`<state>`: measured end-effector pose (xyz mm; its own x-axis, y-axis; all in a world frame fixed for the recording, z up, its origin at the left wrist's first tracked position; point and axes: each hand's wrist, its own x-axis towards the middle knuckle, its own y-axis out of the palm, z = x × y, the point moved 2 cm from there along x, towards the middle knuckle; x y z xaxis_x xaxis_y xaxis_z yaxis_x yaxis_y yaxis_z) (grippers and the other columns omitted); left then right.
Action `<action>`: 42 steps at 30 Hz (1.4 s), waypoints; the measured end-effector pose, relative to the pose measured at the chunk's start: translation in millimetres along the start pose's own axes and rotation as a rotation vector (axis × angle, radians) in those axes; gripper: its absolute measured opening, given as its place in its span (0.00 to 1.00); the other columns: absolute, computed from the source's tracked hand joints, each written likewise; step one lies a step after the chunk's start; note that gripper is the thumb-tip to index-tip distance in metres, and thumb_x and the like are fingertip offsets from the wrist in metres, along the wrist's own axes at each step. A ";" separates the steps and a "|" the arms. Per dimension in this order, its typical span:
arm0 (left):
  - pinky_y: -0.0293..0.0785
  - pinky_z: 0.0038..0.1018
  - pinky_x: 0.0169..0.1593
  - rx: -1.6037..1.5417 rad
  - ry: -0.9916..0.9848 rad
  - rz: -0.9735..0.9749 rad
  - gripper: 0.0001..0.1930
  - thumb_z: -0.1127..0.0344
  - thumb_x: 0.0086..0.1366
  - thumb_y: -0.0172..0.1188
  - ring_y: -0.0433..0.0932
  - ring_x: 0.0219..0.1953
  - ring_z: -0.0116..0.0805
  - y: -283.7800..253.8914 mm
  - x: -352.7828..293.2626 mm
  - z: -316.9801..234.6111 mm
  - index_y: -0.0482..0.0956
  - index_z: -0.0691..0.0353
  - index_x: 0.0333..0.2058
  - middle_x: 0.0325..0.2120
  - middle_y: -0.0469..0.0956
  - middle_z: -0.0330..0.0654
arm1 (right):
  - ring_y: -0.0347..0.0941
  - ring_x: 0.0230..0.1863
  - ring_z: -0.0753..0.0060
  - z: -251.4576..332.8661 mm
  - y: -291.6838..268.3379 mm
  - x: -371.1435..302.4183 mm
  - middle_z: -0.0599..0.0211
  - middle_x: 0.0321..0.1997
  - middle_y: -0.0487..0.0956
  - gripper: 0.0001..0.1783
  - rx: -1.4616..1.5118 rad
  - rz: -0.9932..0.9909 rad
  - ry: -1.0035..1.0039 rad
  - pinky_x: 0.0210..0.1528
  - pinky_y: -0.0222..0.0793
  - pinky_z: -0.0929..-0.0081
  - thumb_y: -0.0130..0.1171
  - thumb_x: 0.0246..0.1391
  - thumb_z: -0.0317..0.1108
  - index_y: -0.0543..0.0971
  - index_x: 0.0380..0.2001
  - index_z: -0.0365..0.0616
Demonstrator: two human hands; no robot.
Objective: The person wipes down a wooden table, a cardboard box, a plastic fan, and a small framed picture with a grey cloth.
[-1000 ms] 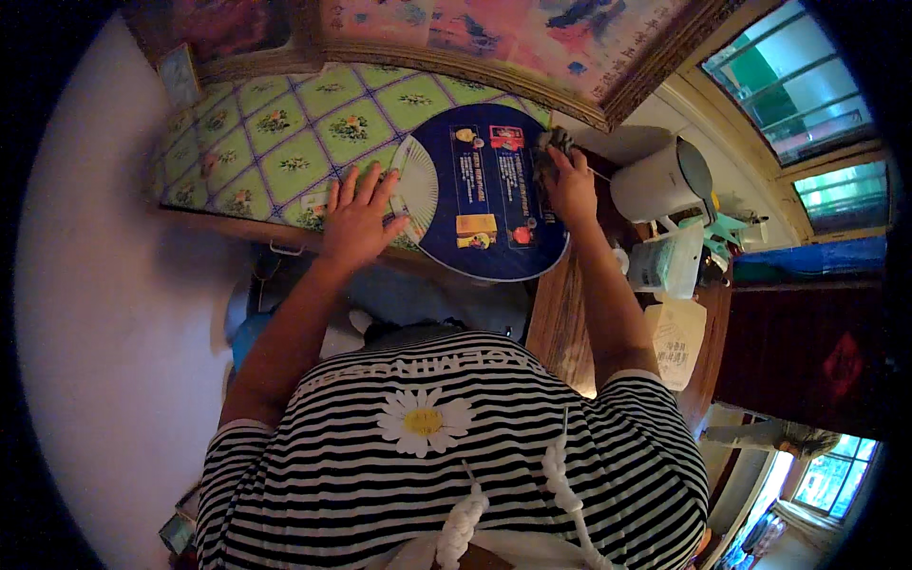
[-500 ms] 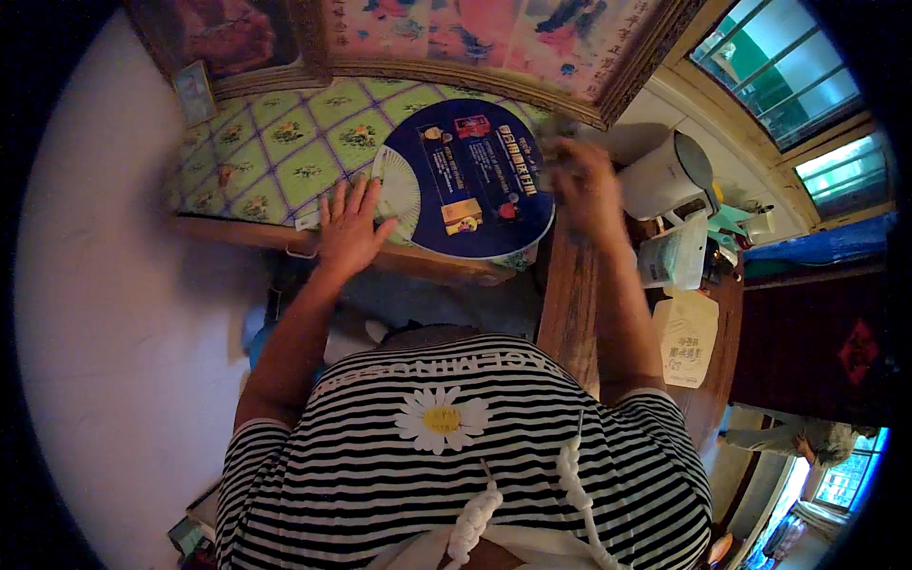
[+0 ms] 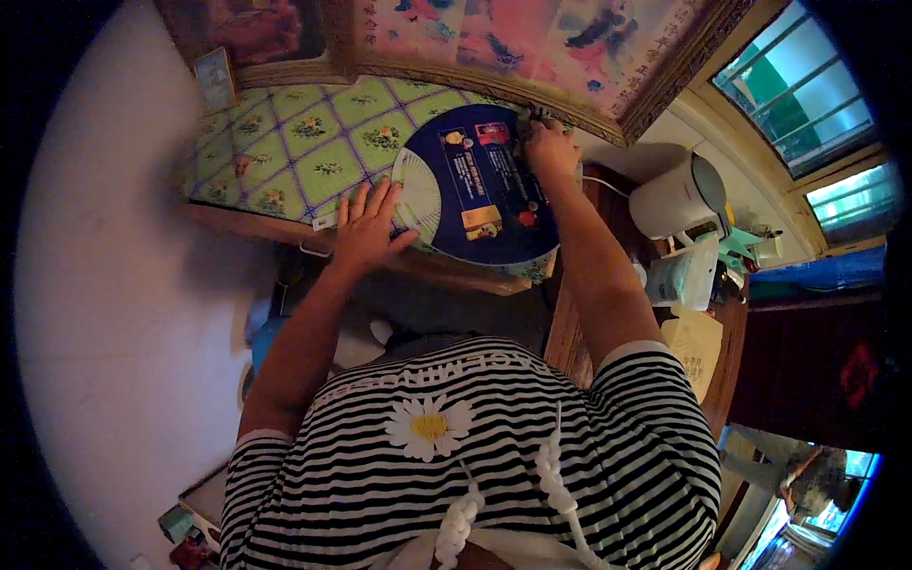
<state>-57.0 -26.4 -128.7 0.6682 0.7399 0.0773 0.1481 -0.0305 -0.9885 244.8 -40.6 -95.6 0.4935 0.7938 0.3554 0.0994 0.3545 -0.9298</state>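
A dark blue round hand fan [image 3: 484, 214] with printed pictures and a pale ribbed section lies flat on a green flowered tablecloth [image 3: 285, 142]. My left hand [image 3: 370, 228] rests flat with fingers spread, beside the ribbed part. A white tip [image 3: 326, 223], perhaps the handle's end, shows left of that hand. My right hand [image 3: 553, 152] is at the fan's far right edge, its fingers curled around a small dark thing [image 3: 534, 116]. Its kind is hidden by the fingers and too dark to make out.
Framed pictures [image 3: 532, 47] lean along the back of the table. On a wooden surface at right stand a white electric kettle [image 3: 670, 199], a clear plastic container [image 3: 686, 275] and a beige paper packet [image 3: 698, 347]. Another person [image 3: 807, 475] is at the lower right. A barred window [image 3: 793, 76] is upper right.
My right hand has moved left and farther away, from beside the fan onto its far right edge. My left hand stays by the ribbed part. The whole view has shifted slightly.
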 end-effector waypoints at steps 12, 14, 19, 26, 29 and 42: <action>0.37 0.47 0.61 0.003 0.041 -0.113 0.39 0.41 0.52 0.52 0.48 0.61 0.45 7.4 -3.2 8.1 0.53 0.54 0.58 0.59 0.52 0.40 | 0.67 0.44 0.56 89.8 17.2 1.7 0.68 0.40 0.70 0.13 0.084 0.086 -0.200 0.40 0.65 0.56 0.49 0.48 0.46 0.77 0.37 0.62; 0.37 0.48 0.60 -0.007 0.043 -0.090 0.39 0.41 0.52 0.52 0.48 0.61 0.45 0.5 1.2 -0.9 0.53 0.54 0.58 0.59 0.52 0.40 | 0.67 0.43 0.54 47.0 22.8 26.6 0.66 0.42 0.70 0.15 0.077 0.055 -0.047 0.40 0.64 0.54 0.47 0.50 0.50 0.75 0.39 0.61; 0.38 0.49 0.60 0.002 0.050 -0.117 0.39 0.42 0.52 0.53 0.49 0.61 0.46 5.0 -1.6 4.7 0.52 0.53 0.58 0.59 0.53 0.40 | 0.66 0.45 0.56 129.5 18.8 -18.2 0.67 0.43 0.69 0.13 0.008 0.167 -0.263 0.42 0.64 0.56 0.45 0.50 0.41 0.75 0.38 0.61; 0.38 0.49 0.60 -0.008 0.036 -0.085 0.40 0.42 0.51 0.54 0.48 0.61 0.45 1.4 -0.8 -0.4 0.52 0.53 0.59 0.59 0.52 0.40 | 0.66 0.47 0.57 104.1 29.4 21.6 0.67 0.44 0.70 0.14 0.078 0.151 -0.201 0.44 0.61 0.50 0.43 0.50 0.39 0.76 0.37 0.56; 0.37 0.48 0.60 -0.019 0.035 -0.083 0.40 0.42 0.51 0.54 0.48 0.62 0.45 -1.6 -0.6 1.4 0.52 0.53 0.59 0.59 0.52 0.39 | 0.63 0.50 0.56 62.2 27.8 44.0 0.65 0.46 0.68 0.15 0.087 0.173 -0.022 0.49 0.58 0.51 0.41 0.53 0.40 0.75 0.40 0.59; 0.35 0.46 0.61 0.017 0.027 -0.059 0.39 0.42 0.51 0.52 0.47 0.62 0.43 5.2 1.1 4.4 0.53 0.52 0.59 0.60 0.51 0.38 | 0.67 0.40 0.63 84.0 -23.0 -131.0 0.71 0.42 0.69 0.17 0.144 -0.012 -0.502 0.36 0.65 0.61 0.54 0.40 0.36 0.75 0.39 0.64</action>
<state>-58.8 -22.8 -134.4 0.6784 0.7216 0.1383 0.1753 0.0239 -0.9842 105.3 -111.3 -112.7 0.0142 0.9160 0.4010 -0.0353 0.4013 -0.9153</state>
